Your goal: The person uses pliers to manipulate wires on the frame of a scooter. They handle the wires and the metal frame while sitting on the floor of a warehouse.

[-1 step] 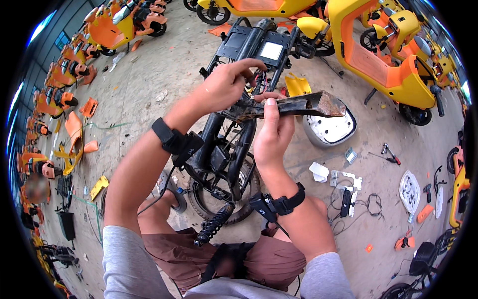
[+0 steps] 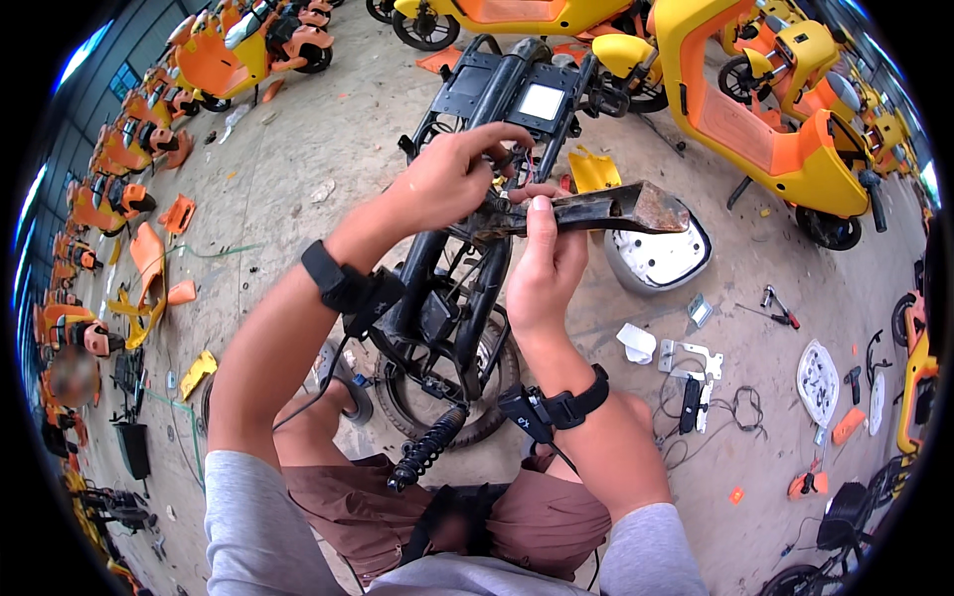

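Observation:
My right hand [image 2: 545,258] grips a long black metal part [image 2: 616,209] with a rusty end, held crosswise over a stripped black scooter frame [image 2: 437,318]. My left hand [image 2: 447,174] is above the part's left end, its fingers curled by some thin wires [image 2: 527,159]; whatever is between them is hidden. A black coil-spring shock absorber [image 2: 429,447] angles toward me from the frame's near end, beside the wheel [image 2: 482,412]. The flat black platform [image 2: 462,84] of the frame carries a white square.
Yellow-orange scooters [image 2: 765,169] line both sides and the back. A grey shell [image 2: 656,268] lies right of the frame. Cables [image 2: 745,417], metal brackets [image 2: 696,358], tools [image 2: 785,318] and loose orange panels [image 2: 149,253] are scattered on the concrete floor [image 2: 278,169].
My left hand has shifted very slightly downward. My right hand and the black part look unmoved.

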Demonstrator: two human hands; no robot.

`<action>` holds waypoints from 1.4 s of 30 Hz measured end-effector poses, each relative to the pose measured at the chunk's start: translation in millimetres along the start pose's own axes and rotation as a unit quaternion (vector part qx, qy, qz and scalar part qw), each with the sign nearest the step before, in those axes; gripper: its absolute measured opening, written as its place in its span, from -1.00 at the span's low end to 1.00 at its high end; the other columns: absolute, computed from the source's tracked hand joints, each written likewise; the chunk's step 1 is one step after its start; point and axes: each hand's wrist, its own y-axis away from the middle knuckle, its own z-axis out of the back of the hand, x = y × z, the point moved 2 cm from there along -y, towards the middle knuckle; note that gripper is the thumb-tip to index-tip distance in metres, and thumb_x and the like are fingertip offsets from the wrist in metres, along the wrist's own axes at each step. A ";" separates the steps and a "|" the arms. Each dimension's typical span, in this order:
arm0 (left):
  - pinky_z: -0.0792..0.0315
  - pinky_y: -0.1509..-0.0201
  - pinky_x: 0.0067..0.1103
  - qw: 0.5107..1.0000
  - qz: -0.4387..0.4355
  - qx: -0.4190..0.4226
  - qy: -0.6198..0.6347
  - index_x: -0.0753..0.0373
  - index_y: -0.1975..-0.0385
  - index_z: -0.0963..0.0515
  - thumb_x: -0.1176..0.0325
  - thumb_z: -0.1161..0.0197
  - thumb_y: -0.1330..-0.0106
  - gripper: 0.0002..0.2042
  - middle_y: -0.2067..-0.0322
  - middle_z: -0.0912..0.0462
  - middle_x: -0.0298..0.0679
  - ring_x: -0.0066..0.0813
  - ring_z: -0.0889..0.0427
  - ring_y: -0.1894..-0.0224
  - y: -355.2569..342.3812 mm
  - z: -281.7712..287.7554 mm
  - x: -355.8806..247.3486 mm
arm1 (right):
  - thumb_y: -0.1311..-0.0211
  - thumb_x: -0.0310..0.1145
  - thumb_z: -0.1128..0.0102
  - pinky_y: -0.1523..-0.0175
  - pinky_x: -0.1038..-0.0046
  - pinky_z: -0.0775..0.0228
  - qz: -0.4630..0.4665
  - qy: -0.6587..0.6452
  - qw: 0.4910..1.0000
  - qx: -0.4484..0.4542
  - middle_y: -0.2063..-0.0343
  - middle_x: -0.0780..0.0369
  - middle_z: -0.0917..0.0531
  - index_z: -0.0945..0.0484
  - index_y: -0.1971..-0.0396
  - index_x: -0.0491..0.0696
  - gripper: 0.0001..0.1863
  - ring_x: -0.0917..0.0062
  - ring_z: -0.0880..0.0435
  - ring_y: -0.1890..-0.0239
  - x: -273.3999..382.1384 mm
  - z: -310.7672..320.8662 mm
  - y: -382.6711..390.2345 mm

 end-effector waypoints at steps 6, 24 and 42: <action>-0.35 0.37 -0.59 0.992 -0.120 -0.029 -0.036 0.27 0.06 -0.49 0.63 0.01 0.00 -0.57 0.23 -0.52 -0.19 -0.43 -0.49 0.37 25.5 -1.7 -17.5 | -0.38 -0.26 0.02 0.17 0.59 -0.30 0.003 -0.022 0.999 -0.023 0.33 0.30 -0.55 -0.47 0.15 -0.19 -0.72 0.71 -0.44 0.32 -3.9 -3.8 2.4; -0.46 0.44 -0.46 0.933 -0.289 -0.090 -0.195 0.30 0.34 -0.56 0.62 -0.32 0.05 -0.77 0.36 -0.52 -0.16 -0.27 -0.57 0.42 88.5 -17.4 -19.4 | -0.37 -0.25 0.00 0.22 0.62 -0.32 0.003 0.007 1.000 -0.014 0.37 0.32 -0.56 -0.49 0.17 -0.17 -0.73 0.72 -0.45 0.37 -2.0 2.4 1.7; -0.41 0.62 -0.67 0.950 0.171 -0.220 0.141 0.38 -0.08 -0.41 0.52 -0.08 -0.32 -0.67 0.50 -0.50 -0.27 -0.59 -0.52 0.61 169.8 -14.0 37.1 | -0.39 -0.28 0.05 0.33 0.70 -0.10 -0.010 -0.021 1.000 -0.011 0.40 0.41 -0.48 -0.49 0.25 -0.11 -0.78 0.82 -0.25 0.46 -5.4 -1.4 3.9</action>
